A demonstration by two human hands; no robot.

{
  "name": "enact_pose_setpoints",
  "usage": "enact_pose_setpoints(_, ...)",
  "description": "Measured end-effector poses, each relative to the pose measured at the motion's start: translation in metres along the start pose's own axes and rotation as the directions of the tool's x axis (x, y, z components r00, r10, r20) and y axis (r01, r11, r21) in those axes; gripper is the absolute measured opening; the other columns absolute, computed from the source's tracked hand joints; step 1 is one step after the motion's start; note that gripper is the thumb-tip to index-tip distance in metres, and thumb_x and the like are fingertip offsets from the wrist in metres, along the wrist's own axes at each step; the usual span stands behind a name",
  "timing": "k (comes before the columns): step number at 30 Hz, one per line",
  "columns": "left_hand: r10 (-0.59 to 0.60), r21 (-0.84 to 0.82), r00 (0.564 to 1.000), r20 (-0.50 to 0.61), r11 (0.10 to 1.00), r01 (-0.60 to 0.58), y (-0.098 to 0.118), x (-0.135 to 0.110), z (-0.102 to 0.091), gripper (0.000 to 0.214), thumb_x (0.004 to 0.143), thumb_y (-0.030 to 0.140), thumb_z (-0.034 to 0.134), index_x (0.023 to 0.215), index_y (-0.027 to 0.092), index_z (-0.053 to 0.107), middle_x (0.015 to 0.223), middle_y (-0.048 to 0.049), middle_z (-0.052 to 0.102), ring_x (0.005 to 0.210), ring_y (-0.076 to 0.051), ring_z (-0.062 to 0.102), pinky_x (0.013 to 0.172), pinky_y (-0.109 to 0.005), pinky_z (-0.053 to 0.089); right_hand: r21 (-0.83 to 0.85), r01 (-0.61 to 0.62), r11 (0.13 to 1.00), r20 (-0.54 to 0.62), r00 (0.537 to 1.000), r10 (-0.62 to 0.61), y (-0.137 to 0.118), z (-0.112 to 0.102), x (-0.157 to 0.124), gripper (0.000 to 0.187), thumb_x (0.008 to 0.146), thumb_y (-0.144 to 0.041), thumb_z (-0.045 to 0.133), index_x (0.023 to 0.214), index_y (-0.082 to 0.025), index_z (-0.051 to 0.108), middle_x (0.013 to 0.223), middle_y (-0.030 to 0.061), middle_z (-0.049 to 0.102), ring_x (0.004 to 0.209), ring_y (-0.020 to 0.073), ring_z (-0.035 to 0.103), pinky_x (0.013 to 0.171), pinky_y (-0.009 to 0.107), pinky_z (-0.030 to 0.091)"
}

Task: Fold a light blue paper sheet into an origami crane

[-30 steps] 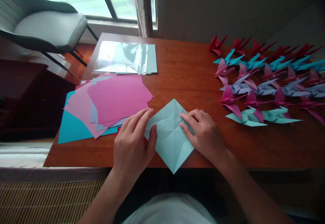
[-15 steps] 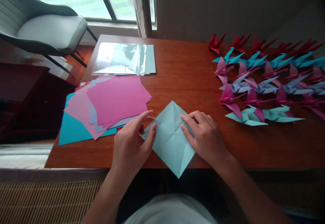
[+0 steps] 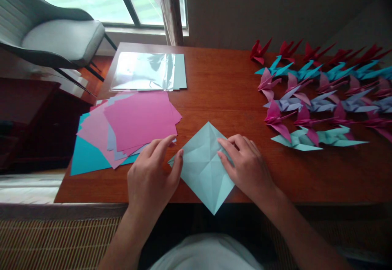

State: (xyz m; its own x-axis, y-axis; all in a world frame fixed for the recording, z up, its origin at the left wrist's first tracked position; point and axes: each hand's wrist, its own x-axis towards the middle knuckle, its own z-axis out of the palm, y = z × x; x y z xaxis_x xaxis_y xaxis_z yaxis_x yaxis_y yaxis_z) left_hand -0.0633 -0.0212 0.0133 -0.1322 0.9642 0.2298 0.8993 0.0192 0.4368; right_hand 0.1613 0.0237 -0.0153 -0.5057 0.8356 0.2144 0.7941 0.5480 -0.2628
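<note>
A pale green sheet of origami paper [image 3: 206, 176], creased across its middle, lies like a diamond in front of me. Its lower corner pokes past the table's front edge. Over its right corner rests my right hand [image 3: 248, 161], thumb and forefinger on the paper and the other fingers curled; that corner is hidden under the hand. My left hand [image 3: 154, 168] is at the opposite corner, open, with a gap between thumb and fingers. Its thumb overlaps the paper's left side; whether it presses there I cannot tell.
Pink, lilac and blue paper sheets [image 3: 141, 119] are fanned at the left. Behind them lies a clear packet of pale sheets [image 3: 143, 72]. Rows of folded paper cranes [image 3: 306, 106] stand on the wooden table [image 3: 214, 86] at the right. A chair [image 3: 63, 37] is beyond the left edge.
My left hand has shifted left and its fingers have moved off the paper, uncovering more of the left corner. My right hand has stayed at the right corner.
</note>
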Motion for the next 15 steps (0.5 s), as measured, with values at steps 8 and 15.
enact_pose_setpoints(8, 0.01, -0.1, 0.994, 0.107, 0.995, 0.001, -0.004, 0.002, -0.002, 0.032, 0.092, 0.037, 0.064, 0.118, 0.019, 0.069, 0.092, -0.0047, 0.074, 0.082, -0.022, 0.069, 0.073, -0.033, 0.051, -0.013, 0.009, 1.0, -0.005, 1.0, -0.009, 0.0, 0.0, 0.0, 0.029, 0.098, -0.024, 0.056, 0.124, -0.015, 0.063, 0.1, 0.0091, 0.063, 0.089, 0.0241, 0.057, 0.08, 0.038, 0.046)
enact_pose_setpoints(15, -0.175, -0.643, 0.962, 0.211, 0.716, 0.272, 0.019, -0.007, 0.003, 0.026, 0.088, 0.033, 0.072, 0.11, 0.021, 0.07, 0.097, -0.0029, 0.073, 0.077, -0.014, 0.066, 0.06, -0.021, 0.05, -0.034, 0.002, 0.999, -0.006, 1.0, -0.002, -0.003, -0.001, 0.0, 0.029, 0.099, -0.025, 0.055, 0.125, -0.015, 0.063, 0.099, 0.0094, 0.064, 0.088, 0.0245, 0.056, 0.079, 0.038, 0.045)
